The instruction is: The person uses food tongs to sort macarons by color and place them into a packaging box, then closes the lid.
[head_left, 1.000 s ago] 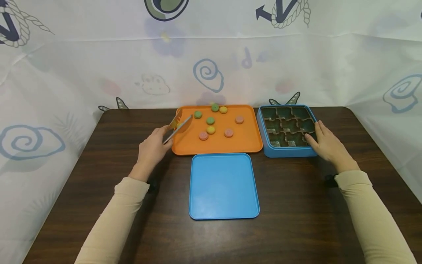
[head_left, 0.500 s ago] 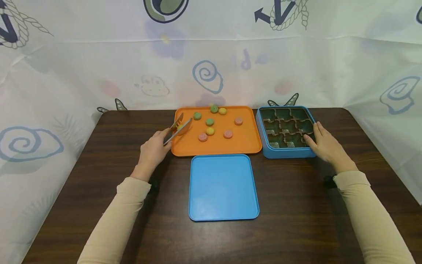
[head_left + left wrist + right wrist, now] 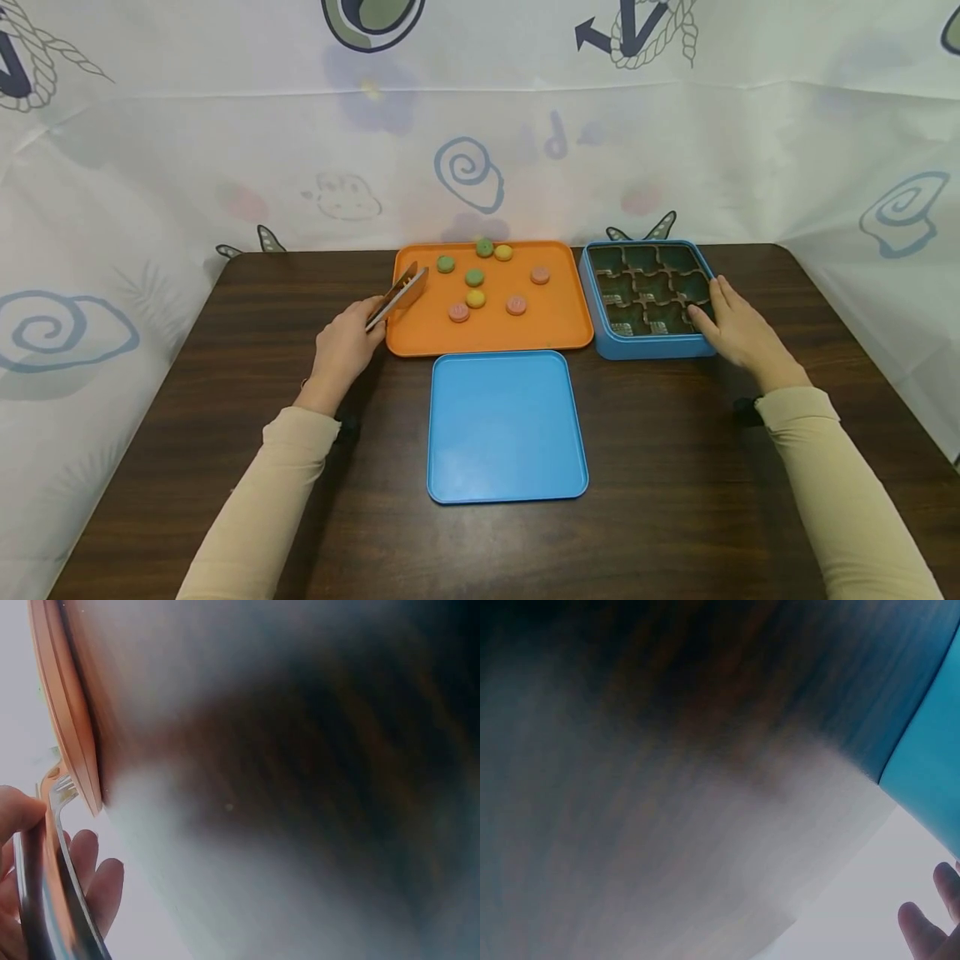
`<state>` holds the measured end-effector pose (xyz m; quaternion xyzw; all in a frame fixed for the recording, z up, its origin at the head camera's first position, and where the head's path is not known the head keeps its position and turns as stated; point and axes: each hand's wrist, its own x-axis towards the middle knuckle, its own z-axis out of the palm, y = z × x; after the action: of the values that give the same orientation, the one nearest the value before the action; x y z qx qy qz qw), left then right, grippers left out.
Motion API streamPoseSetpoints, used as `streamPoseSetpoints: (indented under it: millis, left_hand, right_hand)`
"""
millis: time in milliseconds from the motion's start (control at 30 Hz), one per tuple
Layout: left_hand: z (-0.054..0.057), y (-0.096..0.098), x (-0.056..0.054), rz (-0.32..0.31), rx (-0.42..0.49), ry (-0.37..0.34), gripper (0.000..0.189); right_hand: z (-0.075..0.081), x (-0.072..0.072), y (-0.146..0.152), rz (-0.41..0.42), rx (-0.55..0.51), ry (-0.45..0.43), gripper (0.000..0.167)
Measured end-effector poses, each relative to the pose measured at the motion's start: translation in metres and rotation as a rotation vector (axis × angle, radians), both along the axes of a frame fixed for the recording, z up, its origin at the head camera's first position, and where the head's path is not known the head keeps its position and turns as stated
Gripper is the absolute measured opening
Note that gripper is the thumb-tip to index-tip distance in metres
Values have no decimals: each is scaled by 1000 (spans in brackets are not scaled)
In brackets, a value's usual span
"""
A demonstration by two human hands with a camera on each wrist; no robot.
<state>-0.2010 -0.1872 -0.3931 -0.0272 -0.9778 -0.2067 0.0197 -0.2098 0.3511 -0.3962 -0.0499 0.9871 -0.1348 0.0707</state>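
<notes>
In the head view my left hand (image 3: 347, 343) holds metal tongs (image 3: 396, 297), their tips over the left end of an orange tray (image 3: 525, 337). The tong arms stand close together around a small yellow macaron, mostly hidden behind them. Thumb and fingers pinch the tongs (image 3: 64, 885) in the left wrist view. My right hand (image 3: 750, 337) rests at the right wall of a blue box (image 3: 648, 347), its fingers fairly straight and the thumb over the rim. Inside the box is a dark insert (image 3: 652, 287) with several compartments.
Several macarons lie spread on the orange tray: green (image 3: 474, 277), yellow (image 3: 476, 298) and pink (image 3: 516, 305). A flat blue tray (image 3: 508, 429) lies in front of it on the dark wooden table (image 3: 660, 492). A printed white cloth (image 3: 525, 167) hangs behind.
The tong arms have drawn closer together, covering more of the yellow macaron at the tray's left end. My right hand stays at the box. The whole head view has shifted slightly.
</notes>
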Motion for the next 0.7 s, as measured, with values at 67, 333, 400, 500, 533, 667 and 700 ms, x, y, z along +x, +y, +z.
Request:
streamPoseSetpoints:
  millis: [67, 333, 400, 500, 533, 667, 700]
  left_hand:
    - [0, 0, 0, 0, -4, 5, 44]
    - [0, -3, 0, -5, -25, 18, 43]
    - [0, -3, 0, -8, -27, 24, 44]
    - [1, -2, 0, -15, -31, 47, 43]
    - [1, -2, 0, -17, -32, 55, 43]
    - [4, 1, -1, -29, -39, 87, 42]
    - [4, 2, -1, -31, -40, 94, 42]
  right_hand:
    - [0, 0, 0, 0, 3, -4, 86]
    - [2, 1, 1, 7, 5, -15, 84]
    - [2, 1, 0, 8, 4, -15, 84]
    - [2, 1, 0, 10, 4, -12, 83]
    - [2, 1, 0, 9, 4, -11, 83]
    - [2, 1, 0, 9, 4, -9, 83]
    - [2, 1, 0, 10, 4, -9, 83]
